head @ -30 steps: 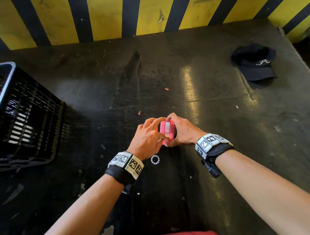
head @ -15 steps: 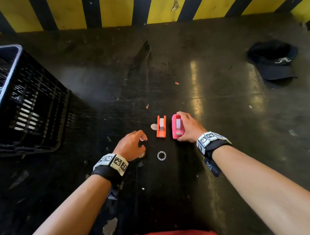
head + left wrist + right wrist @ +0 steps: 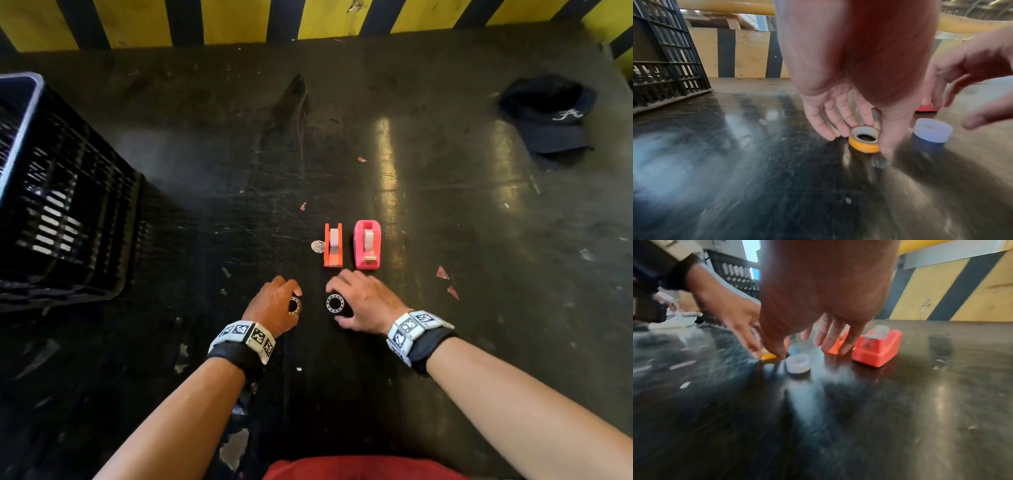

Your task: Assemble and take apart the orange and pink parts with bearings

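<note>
The worktop (image 3: 445, 377) was a dark, glossy, heavily scratched surface with flecks of debris, ending at a yellow-and-black striped wall at 12 o'clock. Near the middle stood the orange part (image 3: 333, 245) and, just beside it at 3 o'clock, the pink part (image 3: 367, 244), apart from each other. A small pale disc (image 3: 317, 246) lay against the orange part at 9 o'clock. Nearer, two bearings (image 3: 335, 303) sat on the surface side by side. A black crate (image 3: 61, 205) stood at 9 o'clock, a dark cap (image 3: 551, 116) at 2 o'clock.
</note>
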{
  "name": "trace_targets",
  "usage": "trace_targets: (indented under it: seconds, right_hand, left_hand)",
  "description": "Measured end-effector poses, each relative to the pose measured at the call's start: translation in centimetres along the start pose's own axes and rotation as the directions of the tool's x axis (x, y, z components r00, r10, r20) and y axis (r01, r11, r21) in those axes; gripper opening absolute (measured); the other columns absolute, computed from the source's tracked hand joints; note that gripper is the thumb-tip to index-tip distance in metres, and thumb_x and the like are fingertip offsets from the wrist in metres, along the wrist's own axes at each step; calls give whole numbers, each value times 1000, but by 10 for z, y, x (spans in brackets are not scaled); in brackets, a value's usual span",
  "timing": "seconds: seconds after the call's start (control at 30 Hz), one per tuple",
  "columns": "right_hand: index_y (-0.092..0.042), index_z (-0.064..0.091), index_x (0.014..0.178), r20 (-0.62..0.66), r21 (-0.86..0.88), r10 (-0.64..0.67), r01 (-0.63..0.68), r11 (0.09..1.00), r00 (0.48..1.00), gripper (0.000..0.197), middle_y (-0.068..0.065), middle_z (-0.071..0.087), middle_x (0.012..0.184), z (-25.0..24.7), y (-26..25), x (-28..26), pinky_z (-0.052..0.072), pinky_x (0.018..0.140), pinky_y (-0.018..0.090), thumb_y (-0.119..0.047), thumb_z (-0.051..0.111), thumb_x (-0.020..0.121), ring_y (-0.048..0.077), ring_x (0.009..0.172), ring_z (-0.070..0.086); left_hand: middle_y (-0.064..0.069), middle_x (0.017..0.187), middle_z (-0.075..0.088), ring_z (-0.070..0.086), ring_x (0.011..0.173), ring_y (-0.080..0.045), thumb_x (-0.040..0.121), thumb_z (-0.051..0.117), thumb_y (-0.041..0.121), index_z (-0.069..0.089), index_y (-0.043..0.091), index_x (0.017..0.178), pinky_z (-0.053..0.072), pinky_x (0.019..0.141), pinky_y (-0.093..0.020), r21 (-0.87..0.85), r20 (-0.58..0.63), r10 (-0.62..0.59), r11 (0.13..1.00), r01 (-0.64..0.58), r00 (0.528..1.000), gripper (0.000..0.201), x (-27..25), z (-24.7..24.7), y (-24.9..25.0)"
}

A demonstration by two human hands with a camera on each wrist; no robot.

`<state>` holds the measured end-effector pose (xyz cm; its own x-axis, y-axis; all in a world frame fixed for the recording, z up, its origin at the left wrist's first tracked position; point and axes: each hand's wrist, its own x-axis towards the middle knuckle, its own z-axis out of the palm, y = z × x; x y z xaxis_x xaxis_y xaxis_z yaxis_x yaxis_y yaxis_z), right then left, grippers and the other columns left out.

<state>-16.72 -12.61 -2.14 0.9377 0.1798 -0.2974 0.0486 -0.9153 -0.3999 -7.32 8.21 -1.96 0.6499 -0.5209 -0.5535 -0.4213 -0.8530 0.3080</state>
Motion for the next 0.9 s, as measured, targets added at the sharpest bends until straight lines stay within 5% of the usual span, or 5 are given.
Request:
trace_targets:
  seconds: [0.2,0.47,0.63,0.9]
  right_hand:
    - [-23,51,127,94,2,43,-43,999,995,42,4,54,122,11,-15,3,52,88,44,-20,70,89,27,107,59]
    - [-22,59,126,-48,-35,-62,60,998,997,44,3,60,118,-34,-39,67,51,93,44,-25,73,84,26,110,59]
    - [-24,58,128,-13,-185,29,-31,982,999,43,2,60,124,-50,-41,118,41,94,45,-31,70,87,27,114,58]
    - [-22,55,136,32,-242,62,-52,969,998,56,4,58,128,-43,-34,147,42,98,47,-36,75,85,27,117,57]
  left_hand:
    - [0,125,58,64,111,-22,86,76,32,59,29,130,57,92,-40,-30,-81,30,999,-32,996,48,-10,-4,-8]
    - [-3,126,62,66,111,-26,86,74,36,61,28,128,56,92,-44,-56,-242,-22,998,9,970,45,18,-68,-30]
    - [-4,127,61,64,113,-27,86,75,35,60,27,130,55,91,-44,-57,-240,-48,998,35,970,47,48,-86,-40]
    - [-3,128,63,65,112,-25,84,79,38,56,26,132,53,88,-38,-72,-225,-77,995,62,971,54,69,-73,-46]
